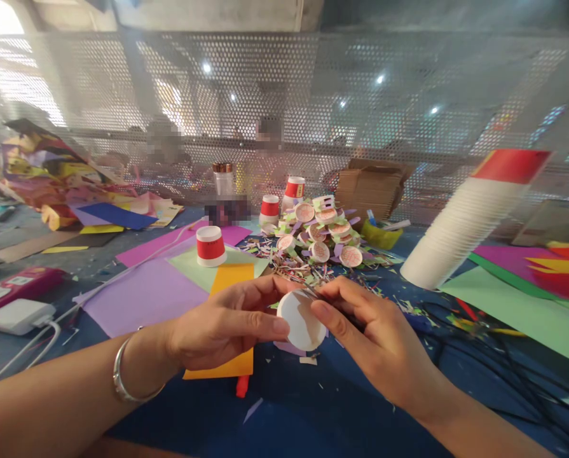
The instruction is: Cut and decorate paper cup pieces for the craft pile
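Observation:
Between my two hands is a round white paper cup base, its flat face towards me. My left hand grips its left edge between thumb and fingers. The thumb of my right hand lies against its right side, and its fingers are closed around a slender dark metal tool at the upper edge; most of the tool is hidden. Just beyond my hands lies a heap of cut cup pieces with red print and coloured paper strips. Under my left wrist is an orange paper sheet.
A tall tilted stack of paper cups stands at right. One red-and-white cup sits upside down on purple paper. Black cables lie right, a white charger left. Behind are a cardboard box and perforated screen.

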`<state>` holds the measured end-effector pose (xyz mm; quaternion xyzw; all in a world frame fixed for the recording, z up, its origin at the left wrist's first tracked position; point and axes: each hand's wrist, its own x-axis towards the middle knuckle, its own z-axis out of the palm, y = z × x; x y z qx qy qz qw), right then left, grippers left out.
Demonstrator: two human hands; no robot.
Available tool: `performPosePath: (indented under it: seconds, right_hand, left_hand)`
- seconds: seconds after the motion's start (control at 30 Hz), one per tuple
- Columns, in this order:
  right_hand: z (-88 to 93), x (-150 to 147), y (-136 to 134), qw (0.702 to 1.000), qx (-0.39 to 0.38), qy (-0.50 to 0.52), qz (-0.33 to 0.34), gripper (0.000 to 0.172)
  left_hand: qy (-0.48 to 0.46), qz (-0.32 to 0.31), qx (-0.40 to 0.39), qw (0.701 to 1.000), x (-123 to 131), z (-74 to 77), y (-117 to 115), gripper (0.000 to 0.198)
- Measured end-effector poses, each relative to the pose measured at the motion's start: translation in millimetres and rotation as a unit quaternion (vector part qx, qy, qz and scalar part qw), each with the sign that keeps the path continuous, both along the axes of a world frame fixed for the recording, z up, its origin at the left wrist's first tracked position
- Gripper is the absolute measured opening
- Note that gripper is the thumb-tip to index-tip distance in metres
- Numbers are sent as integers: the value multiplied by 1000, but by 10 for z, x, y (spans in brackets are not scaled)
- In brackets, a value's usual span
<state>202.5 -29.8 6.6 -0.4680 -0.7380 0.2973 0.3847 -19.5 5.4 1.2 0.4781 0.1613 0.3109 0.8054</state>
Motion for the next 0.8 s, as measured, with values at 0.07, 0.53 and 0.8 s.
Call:
performPosePath:
  seconds: [0.07, 0.53, 0.8]
  right_hand:
    - [3, 6, -7, 1000, 8, -9, -1, 31]
    - [46, -17, -20, 1000, 6, 11, 11, 32]
    - [20, -16, -46, 998, -3, 51, 28, 34]
  left_hand:
    - [-1, -8, 4, 1000, -5, -3, 7, 37]
    - [20, -11, 20, 1000, -38, 17, 34, 34]
    - [28, -10, 22, 999, -30, 31, 29, 38]
